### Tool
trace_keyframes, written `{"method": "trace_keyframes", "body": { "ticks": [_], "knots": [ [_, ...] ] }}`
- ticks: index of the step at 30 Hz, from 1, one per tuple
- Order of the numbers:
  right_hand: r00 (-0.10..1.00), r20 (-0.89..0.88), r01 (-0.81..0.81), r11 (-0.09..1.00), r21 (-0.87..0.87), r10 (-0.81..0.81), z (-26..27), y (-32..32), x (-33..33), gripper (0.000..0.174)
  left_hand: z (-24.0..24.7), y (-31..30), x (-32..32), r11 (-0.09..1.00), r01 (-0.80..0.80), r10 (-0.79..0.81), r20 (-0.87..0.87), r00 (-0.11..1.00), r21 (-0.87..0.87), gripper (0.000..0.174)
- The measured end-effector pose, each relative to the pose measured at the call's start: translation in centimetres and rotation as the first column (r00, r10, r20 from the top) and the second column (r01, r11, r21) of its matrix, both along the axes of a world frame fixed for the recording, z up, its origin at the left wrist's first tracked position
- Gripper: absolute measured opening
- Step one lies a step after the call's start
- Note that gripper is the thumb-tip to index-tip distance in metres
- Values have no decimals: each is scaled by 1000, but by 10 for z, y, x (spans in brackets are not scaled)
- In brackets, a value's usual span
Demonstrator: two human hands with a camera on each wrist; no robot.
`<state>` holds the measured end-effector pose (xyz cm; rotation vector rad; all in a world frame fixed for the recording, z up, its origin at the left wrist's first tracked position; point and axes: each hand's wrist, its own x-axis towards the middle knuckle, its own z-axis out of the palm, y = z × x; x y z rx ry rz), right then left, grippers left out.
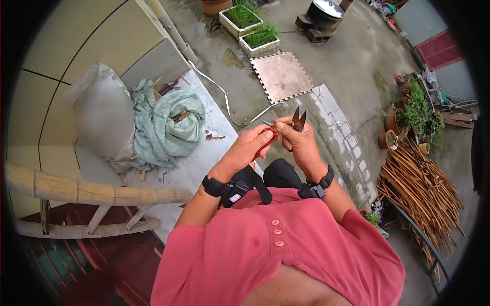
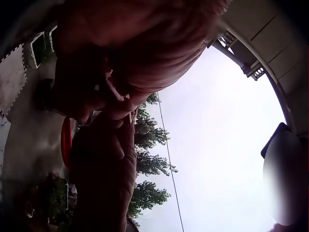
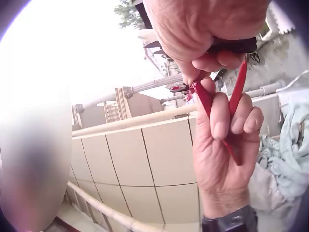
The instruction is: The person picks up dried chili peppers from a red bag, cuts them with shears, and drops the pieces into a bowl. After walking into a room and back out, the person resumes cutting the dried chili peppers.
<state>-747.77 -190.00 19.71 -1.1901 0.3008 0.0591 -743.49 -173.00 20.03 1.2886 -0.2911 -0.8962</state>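
As a white sack (image 1: 102, 115) and green cloth (image 1: 168, 122) lay at left, two hands held red-handled shears (image 1: 298, 120) over the lap.
Fingers of the left hand (image 1: 247, 148) gripped the handles; fingers of the right hand (image 1: 302, 145) pinched the shears below their blades.

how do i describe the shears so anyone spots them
From the red shirt, look just above, where the left hand and right hand meet. Both hold the shears. Only these have red handles and dark pointed blades sticking up.
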Motion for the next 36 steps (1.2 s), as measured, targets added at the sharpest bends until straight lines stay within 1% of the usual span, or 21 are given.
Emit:
{"method": "trace_keyframes", "body": {
  "ticks": [1, 2, 5, 8, 9, 10, 11, 13, 15, 16, 17, 20, 23, 24, 27, 28, 30, 32, 33, 35, 36],
  "knots": [
    [999, -36, 7, 997, 81, -4, -5, -5, 18, 12, 0, -4, 19, 1000, 20, -21, -5, 1000, -17, 37],
    [999, -49, -17, 992, 128, 23, -9, -11, 37, 14, -6, -6, 40, 997, 55, -55, 7, 998, 60, 36],
    [998, -41, -39, 997, 62, 41, -21, -23, 93, 15, -23, -20, 89, 999, -23, 24, 20, 1000, -43, 35],
    [987, -50, -147, 983, 105, 153, -39, -47, 149, 17, -49, -32, 143, 999, -31, 26, 110, 994, 37, 35],
    [981, -37, -188, 980, 68, 191, -44, -55, 168, 19, -57, -38, 160, 997, -35, 25, 142, 990, 66, 35],
    [974, -21, -225, 974, 30, 226, -47, -64, 186, 20, -68, -47, 175, 997, -78, 75, 95, 993, 28, 35],
    [967, -2, -255, 967, -10, 255, -57, -75, 203, 22, -80, -54, 193, 999, -49, 49, 59, 997, 0, 35],
    [952, 14, -306, 952, -26, 306, -103, -104, 238, 24, -112, -76, 230, 998, 5, -5, -5, 1000, -66, 35],
    [946, 40, -315, 940, -129, 322, -145, -131, 274, 25, -173, -105, 265, 970, -11, -15, -105, 994, -244, 37],
    [961, 18, -267, 946, -181, 275, -155, -139, 288, 27, -178, -120, 281, 973, -36, 16, -90, 996, -226, 37],
    [960, -14, -279, 950, -142, 280, -161, -144, 297, 27, -182, -129, 286, 974, -83, 63, -97, 993, -212, 38],
    [944, -65, -330, 939, -98, 325, -158, -155, 348, 25, -202, -135, 332, 960, -50, 12, -138, 990, -276, 40],
    [940, -63, -341, 925, -169, 335, -158, -160, 398, 20, -209, -140, 382, 964, -49, 22, -106, 994, -261, 40],
    [953, -54, -302, 913, -275, 298, -156, -156, 417, 15, -209, -140, 400, 961, -70, 43, -106, 993, -268, 41],
    [932, 158, -199, 824, -530, 327, -187, -144, 489, 12, -230, -132, 466, 949, -157, 156, -24, 987, -273, 35],
    [850, 351, -72, 748, -660, 392, -201, -134, 524, 16, -240, -126, 492, 933, -178, 183, -15, 983, -312, 34],
    [730, 466, 87, 609, -789, 499, -221, -108, 589, 21, -270, -100, 557, 917, -142, 118, -85, 989, -373, 33],
    [585, 519, 292, 435, -852, 623, -258, -80, 653, 26, -314, -72, 627, 894, -148, 76, -184, 980, -422, 28],
    [545, 527, 384, 365, -848, 652, -280, -65, 686, 22, -331, -55, 662, 905, -156, 61, -243, 968, -397, 28],
    [554, 436, 376, 255, -891, 709, -308, -47, 747, 23, -356, -37, 721, 904, -195, 46, -367, 929, -381, 29],
    [562, 415, 351, 249, -903, 716, -308, -41, 777, 23, -366, -32, 747, 879, -249, 41, -456, 889, -406, 23]
  ]
}}
